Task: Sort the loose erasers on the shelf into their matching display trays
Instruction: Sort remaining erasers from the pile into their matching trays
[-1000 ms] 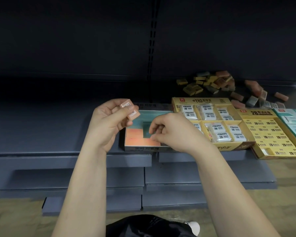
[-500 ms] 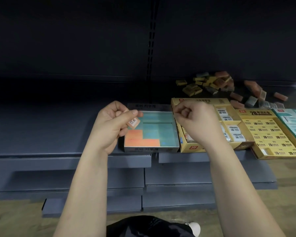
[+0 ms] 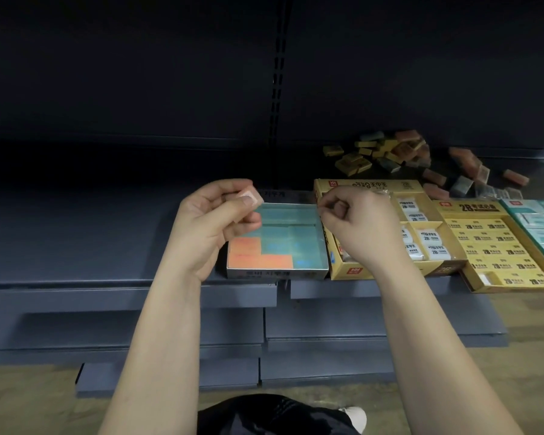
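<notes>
My left hand (image 3: 212, 224) pinches a small orange wrapped eraser (image 3: 248, 196) between thumb and fingers, just above the far left corner of a silver display tray (image 3: 277, 273). That tray has a teal floor and three orange erasers (image 3: 258, 257) lying flat in an L at its near left. My right hand (image 3: 358, 227) hovers curled in a loose fist over the tray's right wall and the neighbouring yellow tray (image 3: 349, 271) of white 2B erasers; nothing shows inside it. A heap of loose erasers (image 3: 399, 155) lies at the back right of the shelf.
Right of the white-eraser tray stand a yellow 2B tray (image 3: 490, 243) packed with yellow erasers and a teal tray (image 3: 540, 224) at the frame edge. The dark shelf (image 3: 91, 240) runs left. Lower shelf steps (image 3: 170, 328) and a wood floor lie below.
My right hand left the silver tray's inside, rose and drew back right as a fist. My left hand lifted the orange eraser slightly toward the tray's far left corner.
</notes>
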### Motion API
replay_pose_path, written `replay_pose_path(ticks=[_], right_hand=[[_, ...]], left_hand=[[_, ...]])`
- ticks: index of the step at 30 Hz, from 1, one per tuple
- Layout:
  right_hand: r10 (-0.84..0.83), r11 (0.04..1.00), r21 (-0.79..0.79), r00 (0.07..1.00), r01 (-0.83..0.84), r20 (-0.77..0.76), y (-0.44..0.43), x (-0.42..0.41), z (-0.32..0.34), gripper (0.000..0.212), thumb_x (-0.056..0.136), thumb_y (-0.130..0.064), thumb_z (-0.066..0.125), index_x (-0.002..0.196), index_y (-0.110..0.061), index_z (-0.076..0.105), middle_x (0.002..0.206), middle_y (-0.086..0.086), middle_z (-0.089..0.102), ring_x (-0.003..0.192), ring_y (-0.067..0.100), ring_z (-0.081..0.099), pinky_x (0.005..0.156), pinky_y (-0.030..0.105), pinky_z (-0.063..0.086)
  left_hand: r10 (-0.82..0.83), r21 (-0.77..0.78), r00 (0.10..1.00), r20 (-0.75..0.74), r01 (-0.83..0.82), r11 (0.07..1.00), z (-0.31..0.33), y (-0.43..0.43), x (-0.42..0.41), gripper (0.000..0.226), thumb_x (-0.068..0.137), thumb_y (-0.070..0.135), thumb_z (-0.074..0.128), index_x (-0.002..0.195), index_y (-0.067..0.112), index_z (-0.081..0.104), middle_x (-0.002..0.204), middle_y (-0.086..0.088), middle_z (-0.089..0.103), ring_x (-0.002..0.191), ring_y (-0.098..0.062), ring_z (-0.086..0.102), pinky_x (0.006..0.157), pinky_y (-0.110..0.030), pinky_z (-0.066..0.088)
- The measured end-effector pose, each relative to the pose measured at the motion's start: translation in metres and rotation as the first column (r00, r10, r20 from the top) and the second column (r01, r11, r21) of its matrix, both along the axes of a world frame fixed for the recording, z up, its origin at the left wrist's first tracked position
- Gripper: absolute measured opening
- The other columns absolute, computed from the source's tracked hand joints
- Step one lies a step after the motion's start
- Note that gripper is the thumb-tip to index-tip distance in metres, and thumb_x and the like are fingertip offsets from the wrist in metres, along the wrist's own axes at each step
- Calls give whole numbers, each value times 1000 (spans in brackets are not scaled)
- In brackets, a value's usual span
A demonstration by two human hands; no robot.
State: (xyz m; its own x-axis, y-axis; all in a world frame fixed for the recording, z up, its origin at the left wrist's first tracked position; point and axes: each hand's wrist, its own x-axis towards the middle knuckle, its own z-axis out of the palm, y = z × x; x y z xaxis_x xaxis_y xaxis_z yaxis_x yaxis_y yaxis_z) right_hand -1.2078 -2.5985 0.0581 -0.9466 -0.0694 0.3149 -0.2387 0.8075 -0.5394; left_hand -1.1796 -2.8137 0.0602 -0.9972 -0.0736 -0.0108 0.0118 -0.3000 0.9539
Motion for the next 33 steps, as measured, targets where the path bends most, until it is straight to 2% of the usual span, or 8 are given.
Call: replay_pose_path(ticks=[4, 6, 10, 14, 20, 24, 29, 33], right_hand=[[1, 1000, -8, 1000, -1, -10, 1, 0, -1, 15, 82, -15, 63, 78, -30, 66, 53, -4, 49, 56, 9, 48, 52, 25, 38], [3, 1000, -12, 1000, -3, -9, 2, 0, -2, 15, 82, -17, 64, 78, -31, 65, 55, -3, 52, 57, 11, 50, 53, 25, 38], [6, 1000, -27, 1000, -6, -11, 3, -1, -2, 13, 83, -17, 65, 79, -28, 67, 57, 0, 56, 59, 13, 52, 52, 24, 37], [14, 999, -41, 1000, -14, -3, 3, -1, -3, 11, 84, -17, 65, 81, -26, 69, 56, -2, 54, 58, 13, 51, 52, 26, 37], [6, 999, -52, 1000, -6, 0, 4, -2, -4, 11, 83, -18, 65, 80, -28, 69, 57, -2, 54, 60, 16, 52, 56, 30, 43], [9, 999, -50, 1000, -9, 3, 4, -2, -4, 10, 83, -18, 66, 81, -27, 69, 58, -2, 56, 61, 17, 54, 56, 30, 43], [9, 999, -45, 1000, -8, 5, 4, -2, -3, 9, 83, -18, 66, 82, -27, 70, 60, -1, 58, 61, 16, 54, 55, 28, 41], [9, 999, -43, 1000, -8, 8, 4, -1, -3, 10, 84, -18, 66, 82, -28, 69, 59, -3, 57, 60, 13, 53, 53, 26, 39]], left_hand=[[-27, -9, 999, 33, 27, 1000, 1, 2, 0, 18, 93, -2, 56, 101, 7, 69, 92, -9, 68, 76, -16, 72, 66, -21, 57], [-28, -24, 999, 33, 29, 999, 1, 3, -1, 15, 95, 1, 55, 99, 6, 69, 92, -7, 67, 73, -15, 70, 65, -22, 57], [25, -138, 999, -35, -30, 990, -1, 2, -5, 16, 102, 13, 48, 100, 16, 63, 89, -3, 66, 55, -8, 47, 52, -20, 43], [2, -191, 999, -41, -10, 982, -2, -1, -5, 25, 105, 22, 40, 105, 21, 65, 77, 3, 59, 58, -7, 39, 53, -21, 34], [-143, -165, 990, -18, 138, 977, 0, -4, -1, 25, 99, 12, 52, 118, 22, 65, 78, 9, 59, 75, -9, 58, 73, -26, 51], [-180, -147, 983, -29, 174, 974, 3, -4, 3, 31, 98, 1, 48, 120, 19, 62, 99, -5, 61, 89, -19, 71, 77, -27, 57], [-217, -129, 976, -26, 212, 969, 5, -4, 3, 45, 98, -11, 35, 119, 17, 62, 112, -14, 58, 98, -26, 72, 77, -26, 58], [-250, -241, 967, -50, 231, 943, 1, -2, 0, 33, 99, -2, 47, 121, 17, 64, 108, -10, 64, 103, -20, 70, 86, -33, 58]])
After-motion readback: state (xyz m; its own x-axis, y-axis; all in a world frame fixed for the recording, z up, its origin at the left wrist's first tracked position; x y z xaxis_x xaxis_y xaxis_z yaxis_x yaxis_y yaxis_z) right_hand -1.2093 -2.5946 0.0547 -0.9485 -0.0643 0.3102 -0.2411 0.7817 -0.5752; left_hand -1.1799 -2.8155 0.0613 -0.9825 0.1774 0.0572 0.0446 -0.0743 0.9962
